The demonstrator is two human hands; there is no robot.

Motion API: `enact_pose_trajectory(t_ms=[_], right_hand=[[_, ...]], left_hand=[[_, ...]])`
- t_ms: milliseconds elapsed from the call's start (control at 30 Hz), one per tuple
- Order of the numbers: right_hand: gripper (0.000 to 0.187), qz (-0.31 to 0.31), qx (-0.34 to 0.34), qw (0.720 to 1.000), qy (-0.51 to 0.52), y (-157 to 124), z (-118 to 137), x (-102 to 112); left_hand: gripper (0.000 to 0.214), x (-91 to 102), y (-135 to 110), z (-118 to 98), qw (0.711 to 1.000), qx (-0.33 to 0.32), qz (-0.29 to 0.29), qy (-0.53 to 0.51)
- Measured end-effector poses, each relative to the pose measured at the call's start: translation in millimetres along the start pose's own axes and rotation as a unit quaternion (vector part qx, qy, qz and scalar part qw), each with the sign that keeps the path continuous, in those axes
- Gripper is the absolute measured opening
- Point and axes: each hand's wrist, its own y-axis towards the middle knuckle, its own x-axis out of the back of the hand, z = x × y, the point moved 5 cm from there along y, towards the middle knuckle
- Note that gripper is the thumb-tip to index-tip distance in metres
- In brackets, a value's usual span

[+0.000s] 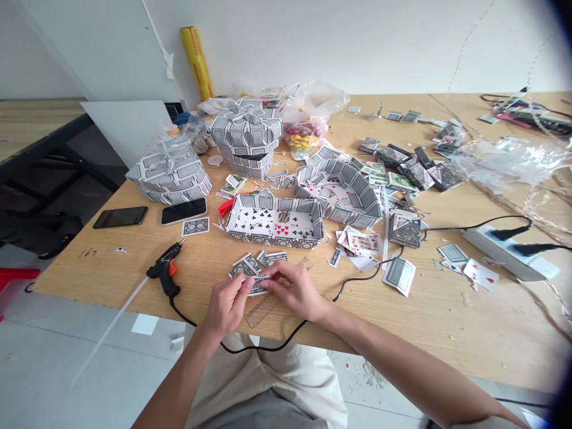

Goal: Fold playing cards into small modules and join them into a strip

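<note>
My left hand (231,302) and my right hand (292,289) pinch a small playing card (256,277) between them, held edge-on above the table near its front edge. Beneath it lie several patterned cards (245,264), partly hidden by my fingers. A clear ruler (259,311) slants under my right hand. Just beyond my hands stands a long open box made of playing cards (273,219), its inside showing card faces. A black glue gun (166,271) with an orange trigger rests left of my hands, a glue stick poking out of its back.
Two phones (120,217) lie on the left. Behind are lidded card baskets (248,134) and an open curved card box (342,193). Card packs (411,170), loose cards (363,243) and a power strip (507,250) are on the right. The glue gun's cord (286,342) loops along the front edge.
</note>
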Motion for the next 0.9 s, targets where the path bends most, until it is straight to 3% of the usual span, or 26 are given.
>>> enact_pose_trajectory(t_ms=[200,300,367,433,567,700,900], right_hand=[[0.031,0.011,-0.060,0.993,0.099,-1.4,9.2,-8.0],[0.039,0.014,-0.135,0.964,0.227,-10.9,13.0,-13.9],[0.042,-0.007,-0.170,0.948,0.269,-21.3,14.7,-10.4],[0.043,-0.046,-0.187,0.949,0.250,-34.1,14.3,1.5],[0.047,-0.136,-0.233,0.950,0.157,-65.1,5.4,32.5],[0.044,-0.168,-0.237,0.954,0.073,-87.8,0.3,44.6],[0.035,-0.237,-0.242,0.941,-0.007,-103.9,3.7,45.5]], left_hand=[[0.053,-7.9,-12.9,3.7,0.975,0.152,-0.005,-0.161],[0.059,-12.0,-18.6,1.2,0.960,0.191,0.018,-0.203],[0.064,-13.5,-20.5,-3.3,0.965,0.179,0.056,-0.183],[0.065,-13.8,-21.4,-9.7,0.978,0.139,0.088,-0.130],[0.039,-13.6,-21.6,-26.9,0.996,0.027,0.053,0.061],[0.020,-32.3,-21.2,-41.5,0.975,-0.031,0.060,0.213],[0.008,-49.3,-14.8,-38.2,0.956,-0.032,0.103,0.272]])
